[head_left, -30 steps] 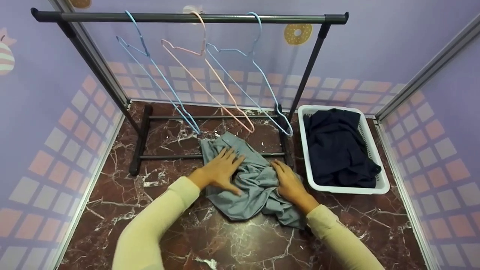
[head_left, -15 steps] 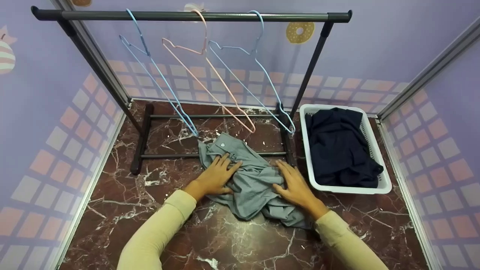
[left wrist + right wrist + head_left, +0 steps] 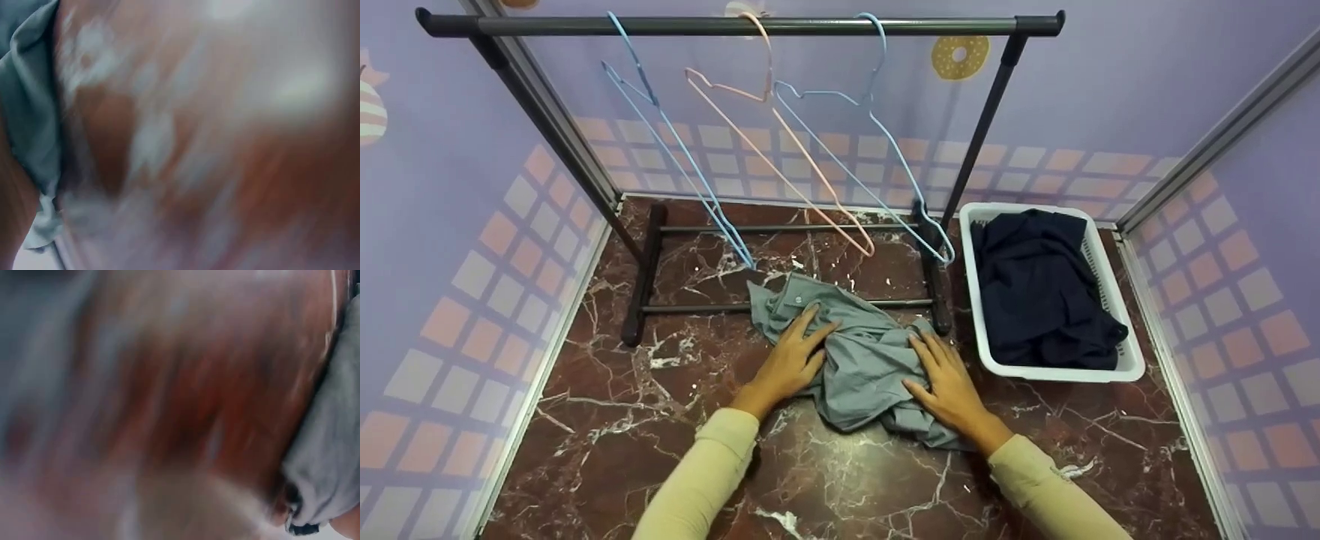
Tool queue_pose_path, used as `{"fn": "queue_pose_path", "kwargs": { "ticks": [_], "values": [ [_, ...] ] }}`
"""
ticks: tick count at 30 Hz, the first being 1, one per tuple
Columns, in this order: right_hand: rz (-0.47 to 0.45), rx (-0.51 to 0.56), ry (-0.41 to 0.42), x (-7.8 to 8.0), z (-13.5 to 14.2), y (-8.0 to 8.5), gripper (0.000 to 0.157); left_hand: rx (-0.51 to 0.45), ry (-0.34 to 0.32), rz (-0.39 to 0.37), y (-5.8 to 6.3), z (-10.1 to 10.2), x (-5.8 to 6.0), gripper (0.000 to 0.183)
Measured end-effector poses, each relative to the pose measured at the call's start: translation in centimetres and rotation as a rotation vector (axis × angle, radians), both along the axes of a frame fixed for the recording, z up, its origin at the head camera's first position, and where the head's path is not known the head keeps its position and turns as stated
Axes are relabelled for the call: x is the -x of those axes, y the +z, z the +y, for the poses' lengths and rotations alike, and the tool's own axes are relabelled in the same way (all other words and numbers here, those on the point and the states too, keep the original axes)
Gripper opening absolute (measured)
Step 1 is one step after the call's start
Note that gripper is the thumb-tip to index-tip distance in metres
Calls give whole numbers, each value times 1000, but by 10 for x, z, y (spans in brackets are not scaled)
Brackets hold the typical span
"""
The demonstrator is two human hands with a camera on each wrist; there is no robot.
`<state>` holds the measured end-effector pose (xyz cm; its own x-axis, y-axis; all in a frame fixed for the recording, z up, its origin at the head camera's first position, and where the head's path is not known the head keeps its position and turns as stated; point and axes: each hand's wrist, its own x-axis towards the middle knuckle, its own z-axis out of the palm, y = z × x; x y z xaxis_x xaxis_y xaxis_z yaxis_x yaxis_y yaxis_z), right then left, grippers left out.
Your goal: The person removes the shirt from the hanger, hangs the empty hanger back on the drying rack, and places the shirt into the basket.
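A crumpled grey garment with a small round button near its far left end lies on the floor in the head view. My left hand rests on its left part, fingers spread. On the right part lies my right hand, its fingers extended and the thumb apart. The left wrist view has a strip of the garment along its left edge, beside a sliver of the hand. Grey cloth fills the right edge of the right wrist view; the rest there is blurred floor.
Behind the garment stands a black clothes rack. Two blue hangers and a pink hanger hang from its bar. A white basket of dark navy clothing stands at right. Patterned walls enclose the marble-look floor.
Both hands have shifted slightly over the garment, and the right hand has spread out with its thumb apart. The garment's far end has drawn a little nearer and its folds have changed.
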<state>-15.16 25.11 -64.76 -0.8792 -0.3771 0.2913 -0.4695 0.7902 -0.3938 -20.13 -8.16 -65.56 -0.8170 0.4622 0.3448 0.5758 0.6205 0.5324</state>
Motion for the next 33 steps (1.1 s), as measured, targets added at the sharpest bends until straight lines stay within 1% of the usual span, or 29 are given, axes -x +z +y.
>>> {"fn": "queue_pose_path", "kwargs": {
  "ticks": [2,5,8,11,13,16,20,24,28,31,33],
  "values": [
    [-5,12,-17,2,-2,-1,75,-105,22,10,-4,5,-3,53],
    [-26,36,-53,5,-8,-2,73,-237,61,38,-10,13,-5,56],
    [-68,86,-95,8,-15,-4,70,-340,94,54,-13,21,-7,61],
    [-102,171,-121,13,-22,-4,66,-433,113,58,-14,30,-9,66],
    [-105,249,-132,17,-27,-3,63,-484,123,57,-12,37,-9,68],
    [-111,377,-141,24,-35,-1,60,-538,154,52,-6,46,-8,72],
    [-167,542,-162,33,-44,5,59,-590,203,28,5,58,-3,82],
    [-214,656,-195,41,-50,11,60,-618,247,-12,15,75,4,90],
    [-230,769,-191,50,-55,16,60,-637,283,-75,19,92,8,92],
    [-248,849,-190,55,-60,19,61,-665,291,-124,22,103,9,91],
    [-271,886,-192,54,-63,24,63,-684,281,-148,23,110,9,90]
  ]
}}
